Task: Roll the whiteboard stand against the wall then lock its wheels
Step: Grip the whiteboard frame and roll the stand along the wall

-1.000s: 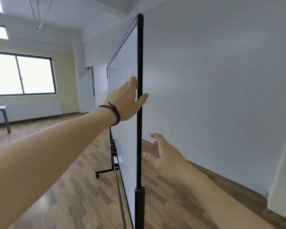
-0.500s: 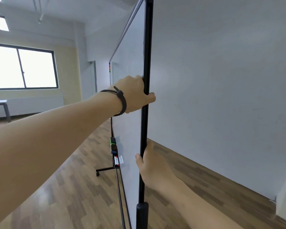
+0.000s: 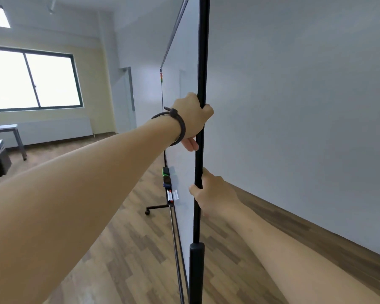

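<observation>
From the head camera, the whiteboard stand (image 3: 201, 62) is seen edge-on, its black side post running from the top of the view to the bottom. The left hand (image 3: 190, 118), with a dark band (image 3: 180, 128) at the wrist, holds the post high up; its fingers (image 3: 207, 109) are wrapped around the post and clamped on it. The right hand (image 3: 215, 194) grips the same post lower down, thumb on the board side and the rest of the hand on the wall side, also closed on the post.

Compared with a second ago, the right hand, then open in the air, has closed on the post, and the left hand has gone from a loose touch to a full grip; the stand fills more of the view.

The board stands near the white wall (image 3: 305, 128) on the right, with a strip of wood floor (image 3: 130, 249) between them. A far caster (image 3: 147, 212) rests on the floor, and markers (image 3: 170, 195) lie in the tray. A window (image 3: 31, 80) and a counter (image 3: 7, 130) are at the far left.
</observation>
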